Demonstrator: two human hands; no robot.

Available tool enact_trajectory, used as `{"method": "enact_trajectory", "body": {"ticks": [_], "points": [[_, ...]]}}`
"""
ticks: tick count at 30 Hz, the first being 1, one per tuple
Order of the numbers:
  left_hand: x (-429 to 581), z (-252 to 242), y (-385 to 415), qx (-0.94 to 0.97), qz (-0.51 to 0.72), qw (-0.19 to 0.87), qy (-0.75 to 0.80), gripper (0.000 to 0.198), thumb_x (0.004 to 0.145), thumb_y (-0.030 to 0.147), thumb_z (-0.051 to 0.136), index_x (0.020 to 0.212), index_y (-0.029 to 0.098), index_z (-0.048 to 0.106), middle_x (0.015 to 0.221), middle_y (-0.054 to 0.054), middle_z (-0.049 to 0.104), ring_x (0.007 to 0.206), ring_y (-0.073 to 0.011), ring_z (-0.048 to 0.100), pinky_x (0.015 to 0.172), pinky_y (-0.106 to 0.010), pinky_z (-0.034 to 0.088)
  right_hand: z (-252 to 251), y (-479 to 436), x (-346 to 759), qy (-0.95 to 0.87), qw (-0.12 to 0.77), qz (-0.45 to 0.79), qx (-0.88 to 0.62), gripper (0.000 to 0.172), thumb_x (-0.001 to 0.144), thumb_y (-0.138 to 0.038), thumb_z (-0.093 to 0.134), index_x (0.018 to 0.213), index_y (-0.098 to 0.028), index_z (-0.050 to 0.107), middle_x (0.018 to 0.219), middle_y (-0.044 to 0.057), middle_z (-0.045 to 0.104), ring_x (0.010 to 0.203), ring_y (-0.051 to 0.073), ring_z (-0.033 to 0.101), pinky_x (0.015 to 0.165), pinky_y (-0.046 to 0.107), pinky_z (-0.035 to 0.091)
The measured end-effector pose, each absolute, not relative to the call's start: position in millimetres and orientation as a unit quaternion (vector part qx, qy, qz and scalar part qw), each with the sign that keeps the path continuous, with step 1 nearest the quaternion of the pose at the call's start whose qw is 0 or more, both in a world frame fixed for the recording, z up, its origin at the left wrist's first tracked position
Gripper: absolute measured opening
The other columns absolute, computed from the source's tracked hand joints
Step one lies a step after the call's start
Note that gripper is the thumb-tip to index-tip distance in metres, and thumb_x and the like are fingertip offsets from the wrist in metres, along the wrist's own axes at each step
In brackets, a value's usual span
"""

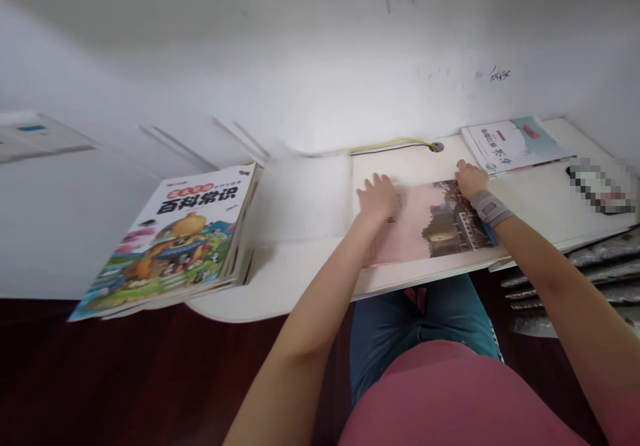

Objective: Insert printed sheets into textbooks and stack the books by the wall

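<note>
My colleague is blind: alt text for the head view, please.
A person's left hand and right hand rest at the far corners of a pink book on a white desk. A book stack with illustrated cover sits left, a white booklet and pixelated phone right.
</note>
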State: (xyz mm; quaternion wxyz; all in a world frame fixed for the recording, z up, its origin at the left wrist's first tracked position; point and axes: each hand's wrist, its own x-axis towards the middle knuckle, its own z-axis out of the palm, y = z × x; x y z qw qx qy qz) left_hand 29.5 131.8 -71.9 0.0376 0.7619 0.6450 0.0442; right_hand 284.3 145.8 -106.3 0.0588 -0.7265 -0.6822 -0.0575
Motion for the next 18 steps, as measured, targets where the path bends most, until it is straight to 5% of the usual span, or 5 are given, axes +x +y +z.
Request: {"method": "enact_trajectory", "body": {"ticks": [7, 11, 13, 18], "points": [[75, -109, 103, 0.780, 0.083, 0.039, 0.619, 0.061, 0.094, 0.038, 0.017, 0.141, 0.003, 0.033, 0.149, -0.021, 0.030, 0.138, -0.0350, 0.023, 0.109, -0.057, 0.018, -92, 142, 284, -0.662, 0.055, -0.038, -0.746, 0.034, 0.089, -0.019, 0.036, 0.117, -0.011, 0.053, 0.111, 0.021, 0.060, 0.100, 0.030, 0.057, 0.081, 0.040, 0.043], [71, -117, 102, 0.778, 0.100, 0.034, 0.619, 0.061, 0.094, 0.036, 0.016, 0.142, 0.003, 0.031, 0.149, -0.021, 0.030, 0.139, -0.0352, 0.022, 0.110, -0.057, 0.016, -85, 127, 233, -0.714, 0.088, -0.066, -0.691, 0.042, 0.094, -0.027, 0.029, 0.125, -0.006, 0.049, 0.136, 0.023, 0.046, 0.123, 0.030, 0.044, 0.095, 0.042, 0.038], [68, -116, 104, 0.782, 0.099, 0.039, 0.614, 0.059, 0.094, 0.032, 0.016, 0.144, 0.005, 0.030, 0.150, -0.019, 0.028, 0.140, -0.0341, 0.020, 0.110, -0.056, 0.016, -90, 117, 201, -0.775, 0.092, -0.032, -0.625, 0.053, 0.097, -0.036, 0.018, 0.134, -0.005, 0.041, 0.144, 0.020, 0.039, 0.132, 0.028, 0.034, 0.105, 0.044, 0.030], [52, -114, 107, 0.799, 0.076, 0.062, 0.593, 0.056, 0.094, 0.032, 0.016, 0.146, 0.012, 0.028, 0.153, -0.012, 0.025, 0.140, -0.0297, 0.021, 0.111, -0.049, 0.019, -108, 99, 191, -0.813, 0.056, 0.003, -0.579, 0.056, 0.097, -0.046, 0.018, 0.139, -0.016, 0.040, 0.148, 0.009, 0.038, 0.135, 0.026, 0.032, 0.109, 0.046, 0.025]]}}
